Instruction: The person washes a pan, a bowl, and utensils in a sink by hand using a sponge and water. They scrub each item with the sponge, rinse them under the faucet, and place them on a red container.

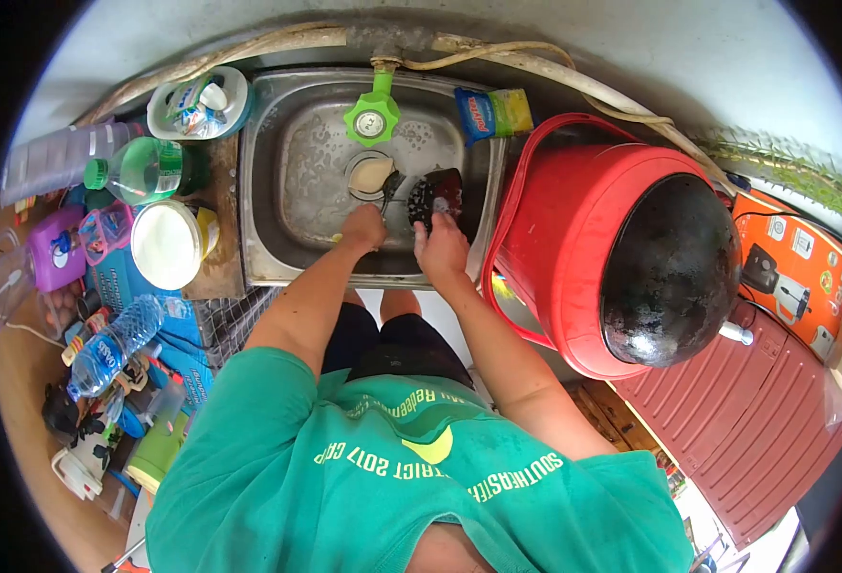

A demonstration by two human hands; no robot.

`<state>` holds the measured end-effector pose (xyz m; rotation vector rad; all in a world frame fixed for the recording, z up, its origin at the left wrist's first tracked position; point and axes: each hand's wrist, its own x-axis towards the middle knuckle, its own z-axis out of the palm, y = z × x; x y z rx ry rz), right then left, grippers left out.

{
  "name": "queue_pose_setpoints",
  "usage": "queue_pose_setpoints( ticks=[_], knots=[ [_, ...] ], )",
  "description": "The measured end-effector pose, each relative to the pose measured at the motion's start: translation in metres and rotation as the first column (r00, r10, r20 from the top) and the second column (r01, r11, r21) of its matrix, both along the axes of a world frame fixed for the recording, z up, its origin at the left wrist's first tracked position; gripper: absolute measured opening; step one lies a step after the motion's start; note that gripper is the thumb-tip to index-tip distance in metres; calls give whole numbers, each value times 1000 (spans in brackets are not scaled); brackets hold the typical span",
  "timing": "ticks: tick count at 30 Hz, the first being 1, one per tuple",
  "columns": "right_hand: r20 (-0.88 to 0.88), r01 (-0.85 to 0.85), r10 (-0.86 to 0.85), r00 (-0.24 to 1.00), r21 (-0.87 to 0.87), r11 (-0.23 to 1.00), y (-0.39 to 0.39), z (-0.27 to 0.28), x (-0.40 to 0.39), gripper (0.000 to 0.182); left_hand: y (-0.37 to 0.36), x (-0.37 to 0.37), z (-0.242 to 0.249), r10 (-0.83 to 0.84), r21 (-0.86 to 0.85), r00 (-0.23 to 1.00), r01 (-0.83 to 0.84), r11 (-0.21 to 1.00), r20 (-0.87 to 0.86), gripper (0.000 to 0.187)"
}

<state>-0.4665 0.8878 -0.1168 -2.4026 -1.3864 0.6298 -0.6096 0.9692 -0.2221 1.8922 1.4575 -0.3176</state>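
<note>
Both my hands are over the steel sink (295, 205). My left hand (363, 227) is closed around the handle of a dark utensil (391, 186) whose end points up toward the drain. A pale, rounded thing (371, 175) lies over the drain area just above this hand. My right hand (442, 246) has its fingers on the lower edge of a dark, wet, shiny item (435, 195) with suds on it, near the sink's right side. A green tap handle (372, 119) is above them at the back.
Right of the sink stands a large red container (574, 229) with a black dome. A blue and yellow packet (494, 114) lies on the sink's back right corner. Left are a green bottle (149, 170), a white tub (167, 244) and a clear water bottle (117, 346).
</note>
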Motion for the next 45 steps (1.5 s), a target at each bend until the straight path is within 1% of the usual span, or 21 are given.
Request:
queue_pose_setpoints(
  ticks=[3,7,10,12,13,14,16,18,20,21,23,24,26,28,31,34,36,38,40,43,45],
  knots=[
    [-82,-85,71,994,-192,978,18,3,-14,28,14,-37,-24,-72,-27,996,74,997,55,26],
    [-12,-134,133,991,-130,982,30,-9,-27,30,36,-82,81,79,-197,983,-45,979,168,29],
    [-30,-114,121,992,174,978,51,15,-42,34,39,-89,138,173,-165,949,-133,977,263,35],
    [-626,-59,-84,775,-205,977,67,28,-57,36,40,-91,142,84,-199,937,-16,980,338,34],
    [-752,73,-211,625,-213,974,65,-9,-73,36,37,-87,143,80,-186,938,-17,982,337,34],
    [-756,69,-198,624,-199,977,68,-4,-83,36,33,-82,143,-2,-67,934,28,997,358,34],
    [-937,242,-100,335,-18,970,73,3,-105,34,32,-82,162,-67,69,930,45,997,360,34],
    [-922,261,-61,383,44,964,86,11,-116,28,32,-96,196,69,38,898,-95,995,435,37],
    [-977,341,-213,18,-194,920,103,40,-116,25,32,-126,242,204,150,859,-305,940,469,36],
    [-978,239,-207,-6,-202,950,107,53,-114,24,37,-145,265,333,167,835,-440,883,437,37],
    [-977,107,-215,18,-211,971,112,58,-108,24,50,-195,280,496,160,655,-681,715,570,41],
    [-973,-12,-227,43,-227,974,114,60,-108,24,57,-213,284,440,346,735,-649,678,515,39],
    [-961,-39,-253,113,-259,965,113,80,-121,25,75,-247,271,421,397,776,-611,685,469,34],
    [-941,-55,-281,187,-295,954,115,92,-133,26,93,-273,229,172,472,980,-200,858,103,31],
    [-959,-77,-160,235,-182,980,110,97,-136,26,110,-278,183,119,247,988,-91,965,-99,30],
    [-970,-119,-156,185,-180,976,114,108,-129,30,110,-282,195,57,347,992,-13,938,-115,28],
    [-971,-117,-182,156,-201,972,114,120,-123,31,102,-265,262,63,346,996,-35,938,-70,29],
    [-961,-122,-189,201,-216,969,114,134,-121,31,88,-227,320,227,407,929,-336,850,293,30],
    [-952,-127,-184,246,-219,967,119,150,-123,31,83,-186,328,379,320,761,-590,741,526,31],
    [-934,-166,-183,305,-241,956,124,167,-128,31,88,-138,294,203,389,750,-530,753,629,25],
    [-936,-98,-184,298,-222,970,126,170,-128,25,93,-112,268,-225,754,842,-279,595,490,22]
  ],
)
